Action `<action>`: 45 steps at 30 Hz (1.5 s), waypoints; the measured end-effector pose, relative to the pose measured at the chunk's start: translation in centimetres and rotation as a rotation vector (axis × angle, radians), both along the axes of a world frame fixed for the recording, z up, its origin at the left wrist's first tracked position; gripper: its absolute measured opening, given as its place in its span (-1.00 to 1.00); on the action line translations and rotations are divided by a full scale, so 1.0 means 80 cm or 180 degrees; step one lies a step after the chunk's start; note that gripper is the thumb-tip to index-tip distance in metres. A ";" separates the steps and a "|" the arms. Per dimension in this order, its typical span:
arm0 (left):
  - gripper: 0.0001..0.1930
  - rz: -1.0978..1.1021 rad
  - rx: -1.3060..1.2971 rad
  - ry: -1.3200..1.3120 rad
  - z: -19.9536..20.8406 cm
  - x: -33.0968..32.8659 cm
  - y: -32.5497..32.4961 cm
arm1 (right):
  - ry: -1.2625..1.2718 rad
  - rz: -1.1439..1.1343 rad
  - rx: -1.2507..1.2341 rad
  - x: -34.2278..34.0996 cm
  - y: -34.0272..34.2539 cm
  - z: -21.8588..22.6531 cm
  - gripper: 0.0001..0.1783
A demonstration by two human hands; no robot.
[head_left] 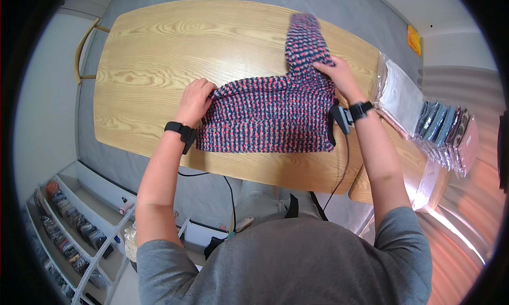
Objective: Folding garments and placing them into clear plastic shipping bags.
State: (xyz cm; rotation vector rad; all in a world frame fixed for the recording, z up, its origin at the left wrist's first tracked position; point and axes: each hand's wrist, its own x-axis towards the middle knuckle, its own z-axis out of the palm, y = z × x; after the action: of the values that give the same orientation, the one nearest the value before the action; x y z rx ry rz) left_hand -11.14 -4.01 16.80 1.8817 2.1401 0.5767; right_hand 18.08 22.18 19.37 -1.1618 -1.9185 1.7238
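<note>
A knitted sweater (265,114) in navy, pink and pale flecks lies on the wooden table, its body spread in a wide rectangle. One sleeve (306,42) points away from me toward the far edge. My left hand (195,99) grips the garment's upper left corner with curled fingers. At the base of the sleeve, my right hand (337,75) has hold of the knit, thumb on top and the other fingers mostly hidden. Dark fabric (331,125) shows along the right edge of the body.
Bagged folded garments (442,127) and a clear bag with white cloth (397,95) lie at the right. The oval wooden table (175,45) has a chair (82,53) at its left end. A shelf of packed items (74,225) stands lower left. Cables (231,193) hang below the table edge.
</note>
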 end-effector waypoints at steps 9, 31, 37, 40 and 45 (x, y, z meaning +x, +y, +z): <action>-0.72 -0.0633 -0.0320 0.0704 -0.018 0.024 -0.058 | -0.0600 0.0825 -0.0221 0.105 -0.093 -0.025 -0.71; -0.40 -0.1318 0.0733 0.0328 0.082 0.169 0.063 | -0.0276 0.1999 0.2386 0.101 -0.154 -0.034 -0.79; -0.45 -0.1397 -0.0137 0.0548 0.025 0.178 0.072 | -0.0095 0.1845 0.1543 0.112 -0.140 -0.019 -0.60; -0.39 -0.1322 -0.0150 0.0473 0.025 0.184 0.079 | -0.0031 0.1118 0.1682 0.131 -0.098 -0.028 -0.53; -0.52 -0.1424 -0.0131 0.0907 0.022 0.186 0.087 | -0.0706 0.0860 0.2268 0.141 -0.055 -0.069 -0.47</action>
State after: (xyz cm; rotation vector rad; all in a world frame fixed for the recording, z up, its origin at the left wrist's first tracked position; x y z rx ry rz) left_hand 3.75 2.93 18.53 2.4339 1.7601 0.1776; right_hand 29.36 17.79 13.85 -0.8614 -2.6019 0.8685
